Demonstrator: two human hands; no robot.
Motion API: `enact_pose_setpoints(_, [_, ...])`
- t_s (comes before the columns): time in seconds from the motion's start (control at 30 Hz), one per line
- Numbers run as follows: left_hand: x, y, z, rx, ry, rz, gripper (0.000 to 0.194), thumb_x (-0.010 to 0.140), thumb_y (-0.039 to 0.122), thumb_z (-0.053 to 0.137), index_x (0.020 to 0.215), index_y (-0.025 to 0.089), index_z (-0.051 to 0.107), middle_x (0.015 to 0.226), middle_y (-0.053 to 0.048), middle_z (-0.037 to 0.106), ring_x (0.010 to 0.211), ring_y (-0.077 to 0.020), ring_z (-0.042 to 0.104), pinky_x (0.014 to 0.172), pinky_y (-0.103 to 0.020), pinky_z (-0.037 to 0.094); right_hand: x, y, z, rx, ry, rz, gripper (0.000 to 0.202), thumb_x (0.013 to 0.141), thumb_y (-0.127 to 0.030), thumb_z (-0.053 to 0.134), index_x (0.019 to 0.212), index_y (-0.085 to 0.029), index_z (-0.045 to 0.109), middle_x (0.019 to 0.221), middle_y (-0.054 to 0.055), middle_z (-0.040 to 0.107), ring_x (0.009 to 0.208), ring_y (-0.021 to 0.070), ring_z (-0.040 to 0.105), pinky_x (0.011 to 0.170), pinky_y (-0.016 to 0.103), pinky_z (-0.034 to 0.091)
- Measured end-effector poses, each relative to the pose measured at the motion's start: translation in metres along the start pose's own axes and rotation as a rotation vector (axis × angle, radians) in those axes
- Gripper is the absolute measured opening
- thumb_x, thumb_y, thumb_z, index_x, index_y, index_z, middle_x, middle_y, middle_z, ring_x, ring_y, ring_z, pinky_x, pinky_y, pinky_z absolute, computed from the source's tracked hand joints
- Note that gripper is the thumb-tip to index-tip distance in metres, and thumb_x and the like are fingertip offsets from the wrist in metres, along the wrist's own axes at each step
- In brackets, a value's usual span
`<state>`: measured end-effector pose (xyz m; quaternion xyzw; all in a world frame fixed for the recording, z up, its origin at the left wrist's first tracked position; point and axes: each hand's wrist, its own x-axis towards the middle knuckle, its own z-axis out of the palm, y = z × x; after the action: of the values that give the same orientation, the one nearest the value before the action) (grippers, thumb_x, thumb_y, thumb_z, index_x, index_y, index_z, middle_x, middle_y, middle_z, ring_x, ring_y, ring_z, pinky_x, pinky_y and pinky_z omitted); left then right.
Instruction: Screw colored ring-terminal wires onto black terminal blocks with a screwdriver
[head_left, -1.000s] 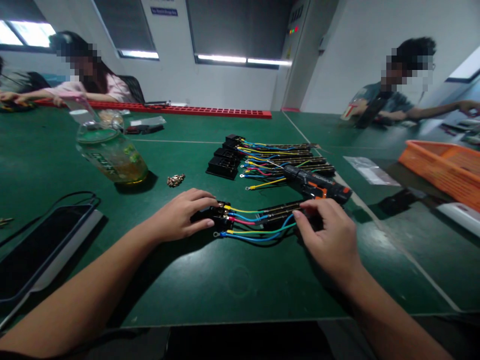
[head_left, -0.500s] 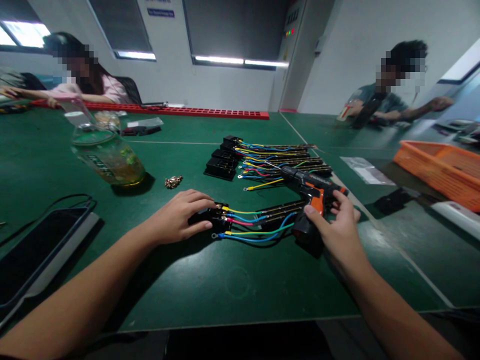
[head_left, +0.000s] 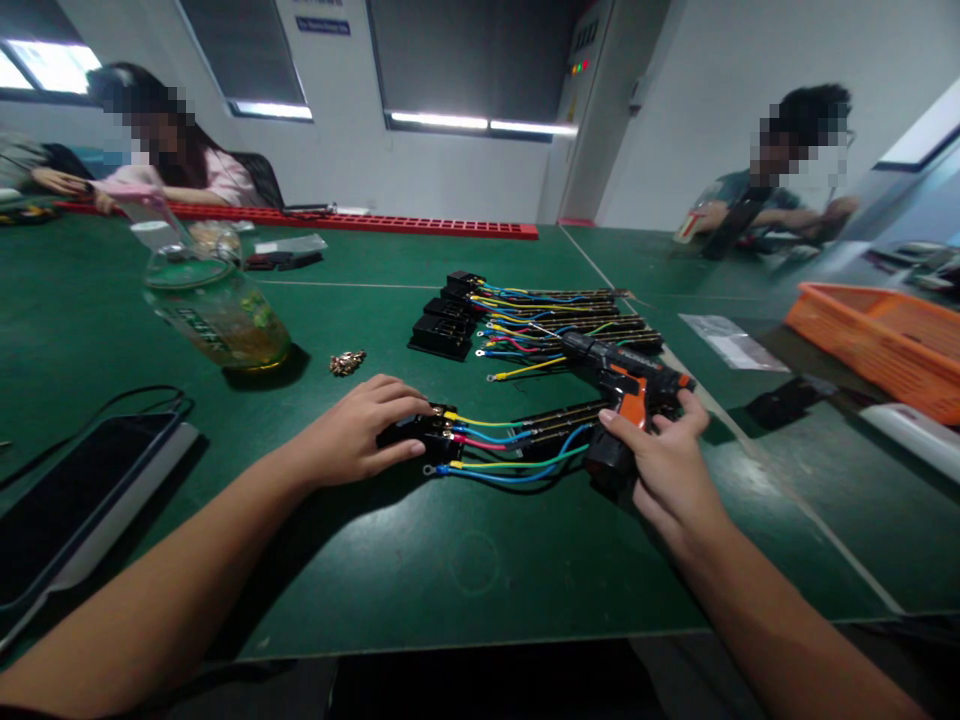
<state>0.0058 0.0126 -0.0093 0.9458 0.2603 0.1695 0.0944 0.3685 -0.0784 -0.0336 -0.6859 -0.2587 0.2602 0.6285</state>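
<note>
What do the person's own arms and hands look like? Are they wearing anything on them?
The left hand and right hand are ordinary hands with fingers and a thumb, and I see no gloves or rings. The left forearm and right forearm look bare: no sleeve, watch, bracelet, cable or clear marking shows on them.

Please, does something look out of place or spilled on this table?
Nothing looks spilled. The drink bottle standing on the table seems odd, since liquid might harm the wired parts. One metal ring end also seems unattached, lying beside the black block.
</note>
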Motion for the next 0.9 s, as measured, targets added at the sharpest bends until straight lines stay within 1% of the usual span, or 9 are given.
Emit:
enact_pose_setpoints(0.07, [0.0, 0.0, 0.0, -0.003, 0.0, 0.002, 0.036, 0.1, 0.044, 0.062, 0.129, 0.022, 0.065, 0.127, -0.011, 0.068, 0.117, -0.0289, 0.059, 0.102, -0.047, 0.048, -0.004, -0.007, 0.001, -0.006, 0.046, 0.089, 0.125, 0.046, -0.036, 0.093, 0.152, -0.037, 0.027, 0.147, 0.012, 0.037, 0.121, 0.0284, 0.059, 0.084, 0.043, 0.064])
enact_pose_setpoints(0.17, [0.001, 0.0, 0.001, -0.005, 0.0, 0.006, 0.036, 0.1, 0.043, 0.061, 0.129, 0.022, 0.064, 0.127, -0.011, 0.068, 0.117, -0.029, 0.059, 0.102, -0.047, 0.048, -0.009, -0.016, 0.001, 0.05, 0.049, 0.13, 0.113, 0.047, -0.028, 0.09, 0.144, -0.037, 0.032, 0.141, 0.009, 0.044, 0.108, 0.023, 0.064, 0.07, 0.032, 0.064])
enact_pose_setpoints(0.23, [0.002, 0.0, 0.001, -0.004, 0.001, 0.009, 0.036, 0.1, 0.043, 0.061, 0.129, 0.022, 0.064, 0.126, -0.011, 0.068, 0.117, -0.029, 0.059, 0.103, -0.047, 0.048, -0.01, -0.02, 0.0, 0.107, 0.036, 0.162, 0.107, 0.047, -0.023, 0.089, 0.137, -0.037, 0.033, 0.129, 0.006, 0.053, 0.095, 0.0193, 0.066, 0.062, 0.028, 0.061])
enact_pose_setpoints(0.33, [0.002, 0.0, 0.001, -0.005, 0.004, 0.012, 0.035, 0.1, 0.043, 0.061, 0.128, 0.022, 0.064, 0.125, -0.011, 0.068, 0.116, -0.0287, 0.059, 0.102, -0.046, 0.048, -0.011, -0.022, -0.004, 0.164, -0.013, 0.25, 0.094, 0.051, -0.021, 0.088, 0.127, -0.035, 0.034, 0.107, 0.0, 0.061, 0.077, 0.0174, 0.066, 0.053, 0.027, 0.057])
enact_pose_setpoints(0.47, [0.002, 0.001, 0.0, -0.005, 0.0, 0.011, 0.034, 0.1, 0.042, 0.061, 0.128, 0.022, 0.064, 0.124, -0.011, 0.068, 0.115, -0.028, 0.06, 0.101, -0.046, 0.049, -0.012, -0.025, -0.01, 0.225, -0.171, 0.335, 0.069, 0.057, -0.023, 0.088, 0.112, -0.027, 0.046, 0.087, -0.004, 0.061, 0.063, 0.0134, 0.061, 0.053, 0.027, 0.055])
enact_pose_setpoints(0.53, [0.001, 0.001, 0.0, -0.003, -0.004, 0.008, 0.034, 0.1, 0.041, 0.061, 0.128, 0.022, 0.063, 0.125, -0.011, 0.068, 0.115, -0.028, 0.059, 0.102, -0.046, 0.049, -0.012, -0.027, -0.012, 0.258, -0.208, 0.375, 0.058, 0.059, -0.022, 0.088, 0.105, -0.024, 0.053, 0.08, -0.006, 0.061, 0.059, 0.0119, 0.058, 0.053, 0.027, 0.055])
enact_pose_setpoints(0.73, [0.001, 0.0, 0.001, -0.015, 0.002, 0.002, 0.032, 0.1, 0.039, 0.062, 0.128, 0.023, 0.063, 0.125, -0.011, 0.068, 0.114, -0.0275, 0.061, 0.1, -0.046, 0.051, -0.013, -0.034, -0.013, 0.285, -0.194, 0.498, 0.027, 0.07, -0.019, 0.08, 0.092, -0.017, 0.064, 0.071, -0.003, 0.061, 0.057, 0.0144, 0.059, 0.05, 0.028, 0.053])
enact_pose_setpoints(0.8, [0.001, 0.0, 0.002, -0.028, 0.008, -0.004, 0.032, 0.1, 0.037, 0.062, 0.128, 0.023, 0.063, 0.124, -0.011, 0.067, 0.113, -0.0269, 0.061, 0.099, -0.044, 0.052, -0.013, -0.035, -0.013, 0.305, -0.186, 0.527, 0.022, 0.073, -0.016, 0.077, 0.093, -0.017, 0.066, 0.071, -0.002, 0.062, 0.057, 0.0144, 0.06, 0.049, 0.027, 0.053])
enact_pose_setpoints(0.9, [0.001, 0.0, 0.003, -0.059, 0.02, -0.016, 0.032, 0.099, 0.035, 0.063, 0.128, 0.023, 0.063, 0.125, -0.01, 0.067, 0.113, -0.0259, 0.062, 0.099, -0.042, 0.053, -0.014, -0.035, -0.012, 0.332, -0.175, 0.52, 0.021, 0.074, -0.012, 0.075, 0.094, -0.016, 0.067, 0.072, -0.002, 0.063, 0.056, 0.0139, 0.06, 0.046, 0.026, 0.053])
